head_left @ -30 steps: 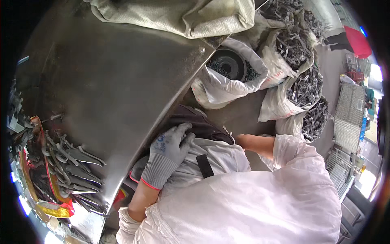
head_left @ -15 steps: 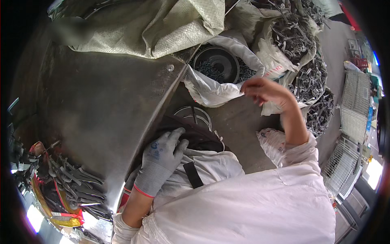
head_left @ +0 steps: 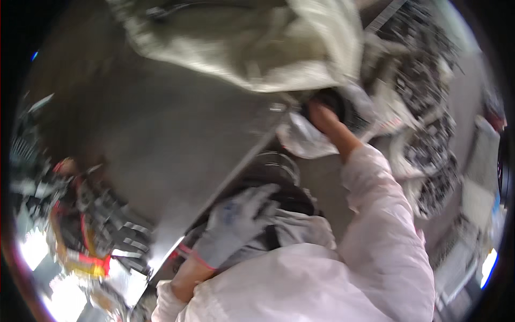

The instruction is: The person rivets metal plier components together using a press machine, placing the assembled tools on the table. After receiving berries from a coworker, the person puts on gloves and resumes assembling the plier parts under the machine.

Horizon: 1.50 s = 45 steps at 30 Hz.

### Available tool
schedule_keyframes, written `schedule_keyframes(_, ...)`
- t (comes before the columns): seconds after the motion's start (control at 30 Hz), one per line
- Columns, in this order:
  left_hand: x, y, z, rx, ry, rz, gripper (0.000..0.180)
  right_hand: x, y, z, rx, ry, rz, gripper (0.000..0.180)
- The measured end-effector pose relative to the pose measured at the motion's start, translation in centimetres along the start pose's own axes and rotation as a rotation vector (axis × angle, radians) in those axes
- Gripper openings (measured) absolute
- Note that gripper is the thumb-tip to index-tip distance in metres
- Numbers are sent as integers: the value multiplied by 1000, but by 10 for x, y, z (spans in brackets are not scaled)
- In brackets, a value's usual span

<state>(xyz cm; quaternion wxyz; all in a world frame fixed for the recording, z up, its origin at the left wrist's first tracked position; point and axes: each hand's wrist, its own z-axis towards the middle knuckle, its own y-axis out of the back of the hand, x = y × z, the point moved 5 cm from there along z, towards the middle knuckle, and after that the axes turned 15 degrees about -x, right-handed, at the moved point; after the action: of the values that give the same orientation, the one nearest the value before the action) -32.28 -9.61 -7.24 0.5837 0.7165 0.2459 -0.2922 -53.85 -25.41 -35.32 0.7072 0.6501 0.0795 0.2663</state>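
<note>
My left hand [head_left: 236, 217], in a grey knit glove with a red-edged cuff, lies on my lap beside the table edge. Its fingers are stretched out and nothing is held in it. The bare right hand [head_left: 324, 118] reaches down into a white sack [head_left: 303, 138], at the mouth of a round black tub [head_left: 339, 102]. Blur and the tub's dark inside hide its fingertips, so I cannot make out whether they grip anything. In front of my lap shows a round metal rim [head_left: 279, 161].
A grey metal table [head_left: 134, 118] spans the left, with a large pale woven sack [head_left: 268, 61] on its far side. Open sacks of grey metal parts [head_left: 424, 91] stand at the right. More dark metal pieces [head_left: 123, 225] lie at lower left. Blurred wire baskets [head_left: 475, 182] line the far right.
My right hand has gone from above the sack's near edge down into the sack at the tub. The view has shifted and blurred. My left hand still rests on my lap.
</note>
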Motion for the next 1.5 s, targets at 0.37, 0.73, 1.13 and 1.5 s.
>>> schedule_keyframes(0.37, 7, 133, 1, -398, 380, -524, 22, -48, -39, -16, 160, -394, 26, 42)
schedule_keyframes(0.73, 129, 206, -6, -1038, 571, -1121, 31, -22, 11, -7, 33, -299, 89, 37)
schedule_keyframes(1.13, 29, 176, -87, -769, -115, 535, 32, -1, 101, -20, -127, -148, 191, 17)
schedule_keyframes(1.5, 43, 158, -55, -869, 188, 197, 20, 307, 295, 14, -62, 224, 1222, 41)
